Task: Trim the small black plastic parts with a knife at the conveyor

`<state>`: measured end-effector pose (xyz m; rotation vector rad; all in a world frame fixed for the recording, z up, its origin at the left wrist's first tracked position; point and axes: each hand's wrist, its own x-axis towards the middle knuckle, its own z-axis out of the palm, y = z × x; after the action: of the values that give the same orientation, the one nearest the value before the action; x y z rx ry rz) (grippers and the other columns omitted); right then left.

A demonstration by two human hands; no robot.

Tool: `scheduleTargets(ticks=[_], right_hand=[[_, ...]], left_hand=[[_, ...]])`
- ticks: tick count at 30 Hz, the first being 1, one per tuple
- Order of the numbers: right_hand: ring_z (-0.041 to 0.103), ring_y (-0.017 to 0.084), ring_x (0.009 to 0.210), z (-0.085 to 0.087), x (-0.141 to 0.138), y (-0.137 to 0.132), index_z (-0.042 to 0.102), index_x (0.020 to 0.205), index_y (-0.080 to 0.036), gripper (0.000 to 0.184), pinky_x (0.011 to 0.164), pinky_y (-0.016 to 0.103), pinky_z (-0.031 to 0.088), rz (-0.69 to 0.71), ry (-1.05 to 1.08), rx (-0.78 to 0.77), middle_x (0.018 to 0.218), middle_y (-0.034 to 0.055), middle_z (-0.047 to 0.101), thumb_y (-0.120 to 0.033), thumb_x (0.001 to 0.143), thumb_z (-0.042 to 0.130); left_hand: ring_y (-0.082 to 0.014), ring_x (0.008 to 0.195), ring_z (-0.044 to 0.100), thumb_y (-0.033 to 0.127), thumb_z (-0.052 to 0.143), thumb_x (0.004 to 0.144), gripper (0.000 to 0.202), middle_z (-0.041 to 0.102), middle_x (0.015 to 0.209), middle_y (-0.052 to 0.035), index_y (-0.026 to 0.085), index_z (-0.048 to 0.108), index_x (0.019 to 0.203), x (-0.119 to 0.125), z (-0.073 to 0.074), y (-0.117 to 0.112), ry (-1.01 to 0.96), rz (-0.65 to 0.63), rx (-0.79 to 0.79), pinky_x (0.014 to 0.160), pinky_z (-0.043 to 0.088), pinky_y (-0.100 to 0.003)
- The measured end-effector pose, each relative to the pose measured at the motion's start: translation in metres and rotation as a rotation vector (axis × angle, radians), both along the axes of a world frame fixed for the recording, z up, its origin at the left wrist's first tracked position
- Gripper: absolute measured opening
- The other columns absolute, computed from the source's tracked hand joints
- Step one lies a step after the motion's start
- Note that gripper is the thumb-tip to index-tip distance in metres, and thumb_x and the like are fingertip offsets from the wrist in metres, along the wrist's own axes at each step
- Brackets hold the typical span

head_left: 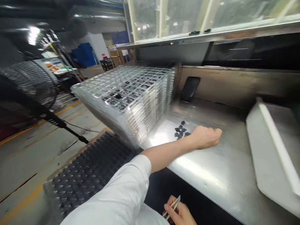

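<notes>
My left hand (206,136) rests on the steel table (211,175) with its fingers curled under, and what they hold is hidden. Just to its left lies a small pile of black parts (180,130), touching or almost touching the wrist. My left arm reaches across from the lower left in a white sleeve. My right hand (179,214) is low at the bottom edge, below the table's front edge, pinching metal tweezers (172,206).
A tall stack of clear plastic trays (131,93) with some black parts in the top one stands on the table's left end. A black pocketed tray (93,172) lies lower left. A white bin (269,147) sits right, a dark phone (190,88) leans at the back, a fan (30,84) stands left.
</notes>
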<state>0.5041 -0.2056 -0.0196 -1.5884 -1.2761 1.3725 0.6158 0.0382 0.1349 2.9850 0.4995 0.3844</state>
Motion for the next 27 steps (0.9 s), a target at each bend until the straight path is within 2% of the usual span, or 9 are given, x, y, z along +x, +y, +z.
scheduleTargets(ticks=[5, 8, 11, 14, 18, 21, 24, 27], right_hand=[[0.059, 0.02, 0.071, 0.045, 0.006, -0.019, 0.063, 0.077, -0.022, 0.047, 0.067, 0.031, 0.044, -0.086, -0.118, 0.03, 0.075, 0.002, 0.063, -0.06, 0.1, 0.046], [0.062, 0.021, 0.076, 0.074, 0.011, -0.024, 0.068, 0.083, -0.022, 0.048, 0.071, 0.031, 0.046, -0.157, -0.122, 0.039, 0.081, 0.0032, 0.067, -0.06, 0.101, 0.046], [0.065, 0.022, 0.081, 0.101, 0.016, -0.03, 0.072, 0.087, -0.023, 0.048, 0.075, 0.031, 0.049, -0.214, -0.1, 0.054, 0.086, 0.0042, 0.071, -0.062, 0.101, 0.048], [0.067, 0.022, 0.083, 0.13, 0.019, -0.035, 0.075, 0.089, -0.023, 0.046, 0.076, 0.031, 0.05, -0.256, -0.082, 0.1, 0.089, 0.0058, 0.072, -0.059, 0.102, 0.05], [0.069, 0.024, 0.085, 0.171, 0.021, -0.038, 0.077, 0.09, -0.022, 0.044, 0.078, 0.033, 0.054, -0.343, -0.055, 0.213, 0.092, 0.0093, 0.073, -0.057, 0.102, 0.053], [0.07, 0.026, 0.086, 0.198, 0.023, -0.036, 0.077, 0.09, -0.022, 0.042, 0.08, 0.036, 0.057, -0.475, -0.065, 0.295, 0.092, 0.0108, 0.074, -0.056, 0.101, 0.055], [0.071, 0.027, 0.087, 0.218, 0.03, -0.025, 0.073, 0.088, -0.022, 0.041, 0.083, 0.038, 0.058, -0.564, -0.134, 0.411, 0.092, 0.0107, 0.074, -0.056, 0.101, 0.055], [0.071, 0.027, 0.087, 0.232, 0.041, 0.0, 0.066, 0.085, -0.023, 0.041, 0.084, 0.038, 0.057, -0.595, -0.158, 0.519, 0.089, 0.0092, 0.074, -0.057, 0.103, 0.052]], left_hand=[[-0.0277, 0.086, 0.068, 0.016, 0.054, 0.094, 0.011, 0.068, 0.09, -0.0154, 0.012, 0.06, 0.103, 0.003, -0.005, 0.002, -0.119, -0.01, -0.208, 0.077, 0.048, -0.034], [-0.0264, 0.084, 0.067, 0.016, 0.06, 0.091, 0.005, 0.064, 0.082, -0.0094, 0.017, 0.057, 0.095, 0.001, -0.004, 0.004, -0.2, 0.002, -0.332, 0.078, 0.045, -0.031], [-0.023, 0.074, 0.061, 0.02, 0.067, 0.087, 0.015, 0.052, 0.066, -0.0004, 0.02, 0.053, 0.086, -0.002, 0.0, 0.008, -0.318, 0.027, -0.507, 0.074, 0.041, -0.028], [-0.0161, 0.063, 0.052, 0.023, 0.07, 0.085, 0.021, 0.046, 0.06, 0.0039, 0.022, 0.049, 0.081, -0.004, 0.012, 0.012, -0.469, 0.045, -0.864, 0.065, 0.035, -0.024], [-0.0079, 0.049, 0.04, 0.031, 0.068, 0.086, 0.023, 0.049, 0.063, 0.0048, 0.02, 0.048, 0.082, -0.008, 0.039, 0.019, -0.72, -0.008, -1.641, 0.051, 0.027, -0.02], [-0.0049, 0.046, 0.033, 0.035, 0.066, 0.086, 0.024, 0.045, 0.063, 0.0052, 0.018, 0.049, 0.082, -0.019, 0.057, 0.027, -0.839, -0.114, -2.07, 0.044, 0.022, -0.018], [-0.0039, 0.044, 0.028, 0.032, 0.06, 0.088, 0.022, 0.038, 0.061, 0.0061, 0.018, 0.047, 0.079, -0.033, 0.065, 0.037, -0.83, -0.121, -2.253, 0.04, 0.019, -0.017], [-0.0035, 0.041, 0.02, 0.032, 0.054, 0.091, 0.021, 0.038, 0.061, 0.0061, 0.018, 0.047, 0.077, -0.047, 0.061, 0.046, -0.8, -0.113, -2.263, 0.038, 0.014, -0.017]])
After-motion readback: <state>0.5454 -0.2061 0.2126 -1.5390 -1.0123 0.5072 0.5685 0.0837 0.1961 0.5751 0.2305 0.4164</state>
